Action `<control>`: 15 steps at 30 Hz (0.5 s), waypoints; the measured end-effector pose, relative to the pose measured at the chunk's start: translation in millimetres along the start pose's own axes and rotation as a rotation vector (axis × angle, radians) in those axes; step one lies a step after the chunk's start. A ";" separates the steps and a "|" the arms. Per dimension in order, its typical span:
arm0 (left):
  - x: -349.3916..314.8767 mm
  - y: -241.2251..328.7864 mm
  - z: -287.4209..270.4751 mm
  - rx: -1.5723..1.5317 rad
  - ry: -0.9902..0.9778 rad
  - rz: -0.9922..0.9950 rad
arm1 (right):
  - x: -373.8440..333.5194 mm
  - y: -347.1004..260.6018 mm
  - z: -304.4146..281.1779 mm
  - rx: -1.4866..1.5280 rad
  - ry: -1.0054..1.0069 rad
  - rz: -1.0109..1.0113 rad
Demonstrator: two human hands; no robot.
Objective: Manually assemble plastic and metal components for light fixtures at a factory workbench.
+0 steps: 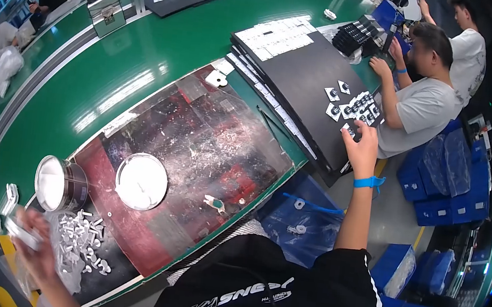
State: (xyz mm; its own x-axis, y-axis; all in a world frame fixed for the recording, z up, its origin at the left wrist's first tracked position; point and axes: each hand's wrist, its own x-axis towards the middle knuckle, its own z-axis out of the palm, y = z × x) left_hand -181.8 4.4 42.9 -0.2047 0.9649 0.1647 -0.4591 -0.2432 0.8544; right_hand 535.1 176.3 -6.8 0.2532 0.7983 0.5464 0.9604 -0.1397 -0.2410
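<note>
My right hand [363, 148], with a blue band at the wrist, reaches over a stack of black sheets [311, 69]. Its thumb and fingers pinch a small white-and-black part [348, 130], beside several similar white diamond-shaped parts [359, 106] with black centres. At the far left, my left hand [38, 244] is smeared by motion, its fingers closed round a white plastic piece [24, 233]. Close to that hand, a pile of small white stemmed pieces [83, 238] lies on a clear plastic bag. The exact kind of the held pieces cannot be made out.
On the stained work board [200, 129] stands a round white-filled dish [142, 181], with an open metal can [58, 184] to its left. A small green-and-white piece [214, 203] lies nearer me. Co-workers [421, 98] sit at the right; blue bins [449, 172] stand behind them.
</note>
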 end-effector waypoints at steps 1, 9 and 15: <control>-26.0 -23.3 29.0 0.016 0.158 0.066 | -0.1 9.3 4.2 0.003 -0.002 -0.007; -108.4 -159.0 126.9 -0.332 0.331 -0.289 | -17.9 1.7 -3.6 0.320 -0.040 -0.061; -105.6 -187.6 170.1 -0.412 0.390 -0.314 | -73.2 -127.7 -18.3 1.165 -0.477 -0.103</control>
State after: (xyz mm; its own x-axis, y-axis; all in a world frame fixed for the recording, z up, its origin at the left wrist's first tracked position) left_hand 72.9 -35.1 -50.9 -0.2704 0.9081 -0.3199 -0.8265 -0.0485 0.5609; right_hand 396.0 125.0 -1.3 -0.1172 0.9400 0.3203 0.2398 0.3397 -0.9094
